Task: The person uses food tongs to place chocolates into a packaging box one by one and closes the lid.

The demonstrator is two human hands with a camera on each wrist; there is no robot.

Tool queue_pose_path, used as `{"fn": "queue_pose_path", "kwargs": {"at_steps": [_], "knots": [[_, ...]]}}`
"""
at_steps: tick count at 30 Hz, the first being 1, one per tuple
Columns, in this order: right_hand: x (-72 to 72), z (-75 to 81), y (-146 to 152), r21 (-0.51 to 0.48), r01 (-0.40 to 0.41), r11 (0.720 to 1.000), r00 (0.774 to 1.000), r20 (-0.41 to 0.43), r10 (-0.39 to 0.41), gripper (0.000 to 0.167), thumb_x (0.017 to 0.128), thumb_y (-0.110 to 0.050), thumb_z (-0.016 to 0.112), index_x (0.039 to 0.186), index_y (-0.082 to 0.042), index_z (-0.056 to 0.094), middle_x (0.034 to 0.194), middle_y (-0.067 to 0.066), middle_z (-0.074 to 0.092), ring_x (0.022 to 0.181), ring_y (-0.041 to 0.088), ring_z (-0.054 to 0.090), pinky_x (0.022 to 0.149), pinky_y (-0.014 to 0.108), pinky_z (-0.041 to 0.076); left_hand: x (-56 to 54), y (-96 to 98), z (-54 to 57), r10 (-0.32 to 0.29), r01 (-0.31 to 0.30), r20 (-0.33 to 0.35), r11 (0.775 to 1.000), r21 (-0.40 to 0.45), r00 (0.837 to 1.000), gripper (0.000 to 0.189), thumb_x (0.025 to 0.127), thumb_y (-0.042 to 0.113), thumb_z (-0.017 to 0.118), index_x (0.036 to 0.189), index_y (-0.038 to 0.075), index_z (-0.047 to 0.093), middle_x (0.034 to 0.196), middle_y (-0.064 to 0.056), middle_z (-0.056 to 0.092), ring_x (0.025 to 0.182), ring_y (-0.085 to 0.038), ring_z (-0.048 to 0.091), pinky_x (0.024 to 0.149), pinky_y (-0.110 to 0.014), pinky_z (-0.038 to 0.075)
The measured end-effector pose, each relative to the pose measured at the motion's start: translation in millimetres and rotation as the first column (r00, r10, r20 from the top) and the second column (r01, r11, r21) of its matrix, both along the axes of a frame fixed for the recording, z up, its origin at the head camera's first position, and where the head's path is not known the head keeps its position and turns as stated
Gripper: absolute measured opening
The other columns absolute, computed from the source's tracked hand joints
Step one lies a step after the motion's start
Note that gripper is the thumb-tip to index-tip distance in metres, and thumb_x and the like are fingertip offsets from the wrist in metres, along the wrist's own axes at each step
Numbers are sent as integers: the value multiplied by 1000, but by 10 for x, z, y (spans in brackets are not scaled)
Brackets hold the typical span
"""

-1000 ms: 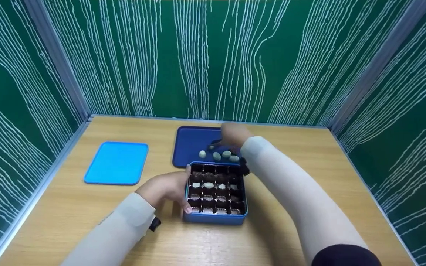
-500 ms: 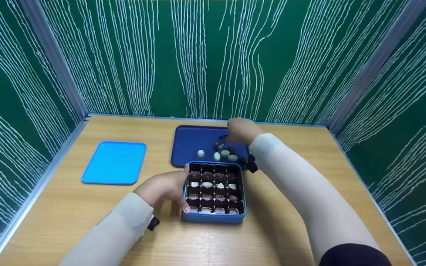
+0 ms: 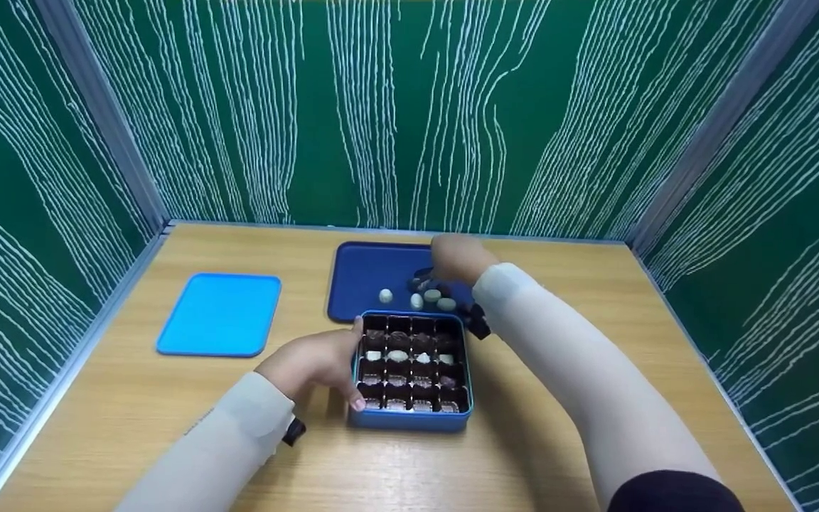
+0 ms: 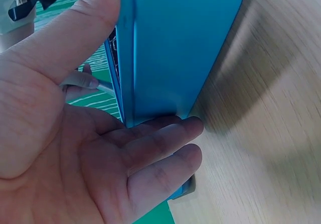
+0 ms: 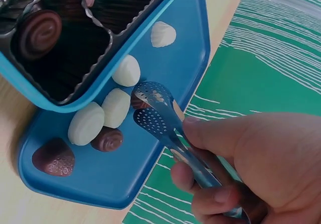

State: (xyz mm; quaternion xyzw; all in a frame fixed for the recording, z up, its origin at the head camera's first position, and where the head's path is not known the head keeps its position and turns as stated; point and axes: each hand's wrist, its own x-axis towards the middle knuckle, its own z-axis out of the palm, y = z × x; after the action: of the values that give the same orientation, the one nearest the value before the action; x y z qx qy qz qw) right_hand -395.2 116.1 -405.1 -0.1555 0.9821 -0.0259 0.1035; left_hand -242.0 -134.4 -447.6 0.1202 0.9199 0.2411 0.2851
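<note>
My left hand [image 3: 320, 363] holds the left side of a blue tin box [image 3: 409, 421], thumb at its near corner and fingers toward its far corner. A dark divided insert [image 3: 399, 382] inside the box bears brown chocolates in a far row and white ones in the row nearer. Over the dark blue tray [image 3: 370, 267], my right hand [image 3: 459, 257] grips metal tongs [image 5: 200, 169] with perforated ends. Between those ends a brown chocolate [image 5: 138, 102] shows partly; whether they pinch it I cannot tell. Several white chocolates [image 5: 116, 107] and brown ones [image 5: 53, 156] lie around on the tray.
A light blue square tray or lid [image 3: 221, 313] lies on the left of the wooden table [image 3: 381, 469]. Green walls [image 3: 409, 114] with white wavy lines enclose the table at the back and sides. The box stands against the dark tray's near edge.
My right hand and the tongs have shifted right over the tray, then slightly back left and nearer. My left hand still holds the box in place.
</note>
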Motion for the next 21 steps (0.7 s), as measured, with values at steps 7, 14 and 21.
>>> {"fn": "queue_pose_path", "kwargs": {"at_steps": [7, 14, 21], "knots": [[10, 5, 2, 13, 1, 1000, 1000, 0, -1, 24, 108, -18, 76, 128, -5, 72, 118, 13, 77, 103, 30, 72, 97, 47, 66, -11, 0, -4, -11, 11, -10, 1000, -15, 1000, 166, 69, 35, 110, 182, 6, -8, 183, -20, 38, 168, -36, 43, 141, -54, 35], [23, 19, 29, -5, 21, 1000, 1000, 21, -21, 21, 107, -14, 74, 126, -7, 73, 118, 11, 76, 105, 30, 72, 100, 47, 66, -14, -3, -16, -10, 9, -18, 1000, -18, 1000, 167, 67, 36, 110, 182, 7, -8, 183, -20, 39, 168, -37, 43, 141, -54, 35], [74, 97, 42, -12, 20, 1000, 1000, 24, -19, 23, 108, -13, 72, 130, -6, 72, 123, 13, 77, 106, 30, 72, 102, 47, 66, -1, 22, 4, -7, 7, -5, 1000, -9, 1000, 166, 68, 34, 110, 182, 8, -9, 184, -21, 36, 169, -38, 41, 142, -55, 34]]}}
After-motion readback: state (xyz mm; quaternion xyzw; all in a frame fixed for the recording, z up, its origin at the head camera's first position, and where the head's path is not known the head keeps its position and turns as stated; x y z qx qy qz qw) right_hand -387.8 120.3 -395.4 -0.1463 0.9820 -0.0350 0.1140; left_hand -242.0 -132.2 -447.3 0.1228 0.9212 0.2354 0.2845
